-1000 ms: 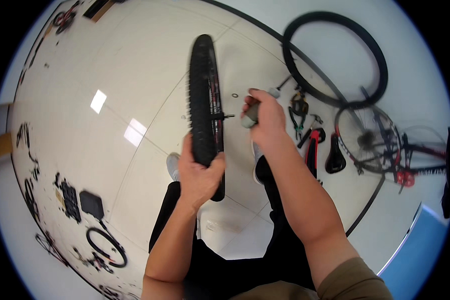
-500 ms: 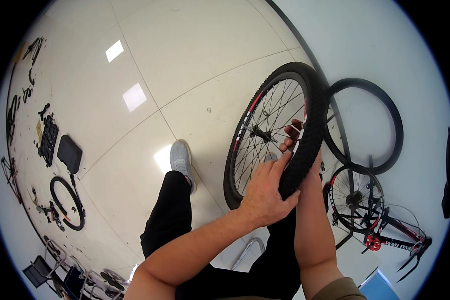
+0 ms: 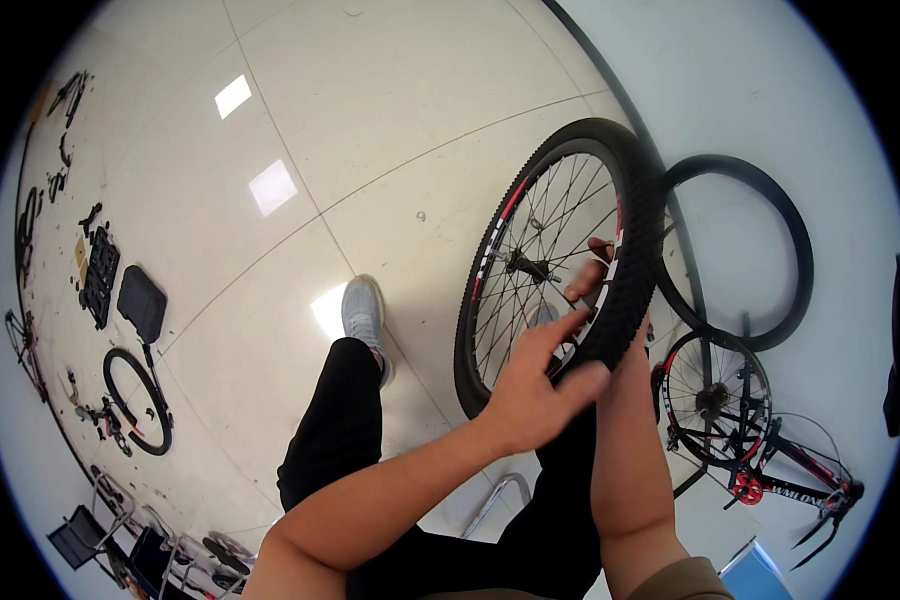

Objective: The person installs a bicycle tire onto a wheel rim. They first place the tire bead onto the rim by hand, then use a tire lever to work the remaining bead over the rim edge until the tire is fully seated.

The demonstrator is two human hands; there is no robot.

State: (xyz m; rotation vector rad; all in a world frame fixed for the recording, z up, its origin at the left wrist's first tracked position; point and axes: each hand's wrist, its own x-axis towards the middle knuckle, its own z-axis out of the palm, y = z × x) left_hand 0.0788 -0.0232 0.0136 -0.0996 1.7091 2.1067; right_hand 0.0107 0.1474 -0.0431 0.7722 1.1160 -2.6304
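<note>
A bicycle wheel (image 3: 634,255) with a knobby black tyre stands tilted in front of me, its spokes and hub (image 3: 530,266) facing left. My left hand (image 3: 535,392) is at the wheel's near edge, thumb against the tyre and fingers reaching over to the rim; the thumb is slightly blurred. From the right side, my right hand (image 3: 588,275) wraps round the tyre, and its fingertips show inside the rim among the spokes. The tyre hides its palm.
A loose black tyre (image 3: 800,230) leans on the wall at right. Below it are another wheel (image 3: 673,400) and a black-and-red bike frame (image 3: 785,487). At left on the floor lie a toolbox (image 3: 142,303), a tool tray (image 3: 100,275) and a wheel (image 3: 110,385). A stool leg (image 3: 495,500) stands between my legs.
The wheel has shifted slightly to the right. My left hand has slid a little along the tyre, its thumb lifting; the right hand's fingers have moved slightly at the rim.
</note>
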